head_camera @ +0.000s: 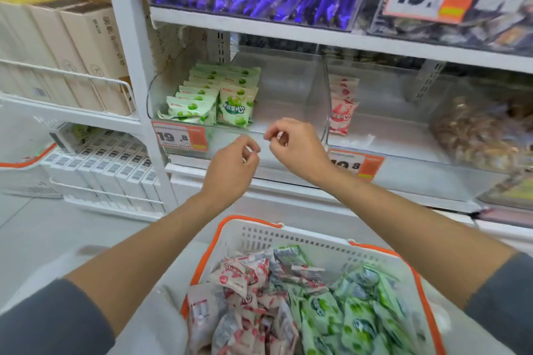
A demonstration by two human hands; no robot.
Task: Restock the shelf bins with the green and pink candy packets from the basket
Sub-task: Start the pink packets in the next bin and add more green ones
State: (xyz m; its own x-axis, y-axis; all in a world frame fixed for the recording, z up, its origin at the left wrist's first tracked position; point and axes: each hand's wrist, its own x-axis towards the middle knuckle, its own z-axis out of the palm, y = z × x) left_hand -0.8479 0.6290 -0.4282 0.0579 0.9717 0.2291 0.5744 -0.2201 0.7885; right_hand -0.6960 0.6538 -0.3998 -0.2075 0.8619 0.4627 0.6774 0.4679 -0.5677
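Bottom centre: white plastic basket w/ orange handles (259, 232), pink candy packets (239, 282) on its left side, green candy packets (354, 317) on its right. Mid-frame, left hand (233, 164) & right hand (291, 144) hang at the clear plastic shelf bin's (288, 89) front lip, fingers curled to thumbs, nothing seen in either. Shelved green rows (207, 95) fill the bin's left only; shelved pink stack (341, 106) sits next bin right. Prob. between loads; next: reach down to basket, grab green, fill the bare side.

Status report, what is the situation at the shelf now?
Left hand and right hand curled, empty, before left bin. Green packets fill only its left part; basket holds many more. Nothing blocks the bin.
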